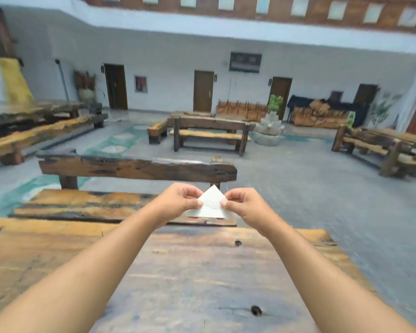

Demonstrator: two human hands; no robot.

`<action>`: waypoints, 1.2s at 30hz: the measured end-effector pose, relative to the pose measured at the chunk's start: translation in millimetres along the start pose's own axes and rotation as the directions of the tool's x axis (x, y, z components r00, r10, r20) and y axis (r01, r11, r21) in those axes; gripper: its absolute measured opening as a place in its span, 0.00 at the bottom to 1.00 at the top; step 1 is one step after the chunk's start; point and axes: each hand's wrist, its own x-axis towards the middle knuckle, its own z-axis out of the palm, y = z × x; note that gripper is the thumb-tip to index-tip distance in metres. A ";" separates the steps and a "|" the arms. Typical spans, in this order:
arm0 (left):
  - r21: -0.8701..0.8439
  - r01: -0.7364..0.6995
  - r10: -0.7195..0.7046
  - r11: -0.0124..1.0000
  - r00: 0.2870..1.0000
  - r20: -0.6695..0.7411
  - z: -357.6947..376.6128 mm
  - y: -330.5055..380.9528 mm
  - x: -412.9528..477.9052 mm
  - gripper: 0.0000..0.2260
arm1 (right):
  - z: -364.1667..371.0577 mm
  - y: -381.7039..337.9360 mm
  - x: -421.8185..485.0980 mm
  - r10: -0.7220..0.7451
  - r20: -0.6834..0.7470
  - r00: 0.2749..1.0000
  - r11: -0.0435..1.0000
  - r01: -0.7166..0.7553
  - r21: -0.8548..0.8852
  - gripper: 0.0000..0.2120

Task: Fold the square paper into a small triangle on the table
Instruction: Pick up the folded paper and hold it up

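Head | paper (211, 203) triangle, apex up | left hand (178, 200), right hand (244, 205) fingers pinching its opposite edges

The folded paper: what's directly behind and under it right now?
The paper, pinched by the left hand and right hand, is held up. Behind it are a wooden bench and grey floor; the bench part behind it is hidden.

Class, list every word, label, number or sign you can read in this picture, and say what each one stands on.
No text can be read anywhere.
Folded white paper, held by the left hand and right hand: faint marks, too blurred to read.
Dark board high on the far wall: too blurred to read.
Small framed picture beside a door: no legible lettering.
Wooden table: bare wood, no writing.
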 end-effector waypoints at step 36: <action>0.159 -0.186 0.206 0.970 0.971 -0.121 -31.9 106.2 7.2 0.04 | -57.5 -90.2 22.4 -0.215 -0.129 0.968 0.973 0.202 -0.108 0.07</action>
